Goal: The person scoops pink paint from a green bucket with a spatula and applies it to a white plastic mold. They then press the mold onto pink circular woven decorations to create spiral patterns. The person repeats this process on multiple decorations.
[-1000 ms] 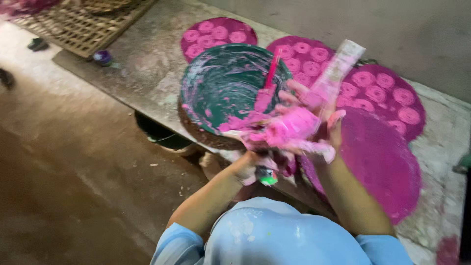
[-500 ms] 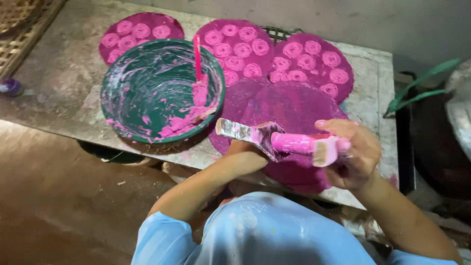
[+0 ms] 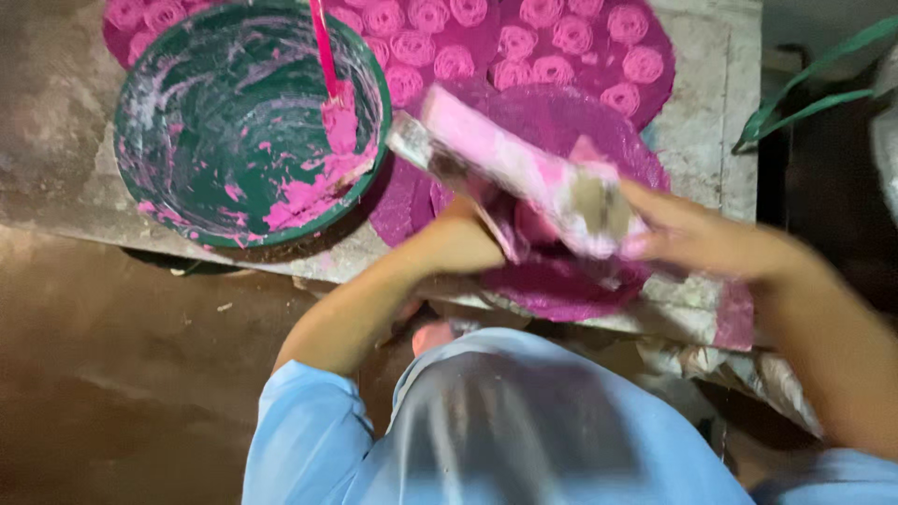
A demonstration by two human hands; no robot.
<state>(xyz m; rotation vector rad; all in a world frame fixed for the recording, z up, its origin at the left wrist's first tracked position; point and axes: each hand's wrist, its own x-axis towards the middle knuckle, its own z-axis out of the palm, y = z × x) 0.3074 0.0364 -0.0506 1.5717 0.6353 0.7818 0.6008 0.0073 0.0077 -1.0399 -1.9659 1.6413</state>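
My right hand [image 3: 711, 238] and my left hand [image 3: 458, 243] both grip a long tube-shaped press [image 3: 524, 173], smeared with pink paste, held tilted over a bare magenta round mat [image 3: 580, 122]. The left hand holds its lower side, the right hand its near end. To the left stands a dark green bowl [image 3: 168, 122] with pink paste [image 3: 318, 182] along its right wall and a pink spatula [image 3: 325, 47] standing in it.
Magenta mats covered with several pink coiled spirals [image 3: 524, 37] lie at the back of the stone slab [image 3: 720, 122]. Brown floor [image 3: 103, 374] lies below left. Green leaves [image 3: 814, 75] hang at the right. My light blue garment [image 3: 486, 430] fills the foreground.
The view has shifted closer and to the right. The press has tilted up, its far end now pointing toward the bowl, and my hands have moved over the bare mat.
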